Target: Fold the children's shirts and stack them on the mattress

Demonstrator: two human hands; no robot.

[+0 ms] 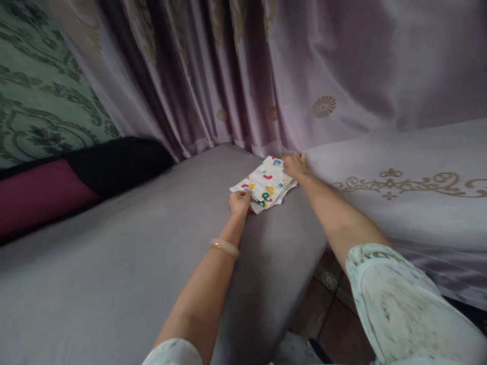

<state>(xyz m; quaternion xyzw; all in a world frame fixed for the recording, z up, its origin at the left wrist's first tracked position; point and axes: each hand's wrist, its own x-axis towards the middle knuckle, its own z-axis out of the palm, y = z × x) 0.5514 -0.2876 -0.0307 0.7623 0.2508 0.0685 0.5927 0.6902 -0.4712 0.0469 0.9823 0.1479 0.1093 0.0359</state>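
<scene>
A folded white cloth (pixel 262 180) printed with colourful letters lies near the far corner of the grey padded seat (pixel 152 228). It has several layers, whose edges show along its right and near sides. My left hand (pixel 239 203) pinches its near left corner, thumb on top and the other fingers partly hidden underneath. At the far right corner my right hand (pixel 294 166) is closed on the cloth's edge, close to the curtain. A pale bangle (pixel 224 248) circles my left wrist.
Purple curtains (pixel 247 76) with gold motifs hang behind and to the right, meeting the seat's edge. A black and maroon cushion (pixel 87 182) lies along the left, below green patterned wallpaper (pixel 41 96). Dark floor tiles (pixel 335 314) show at lower right.
</scene>
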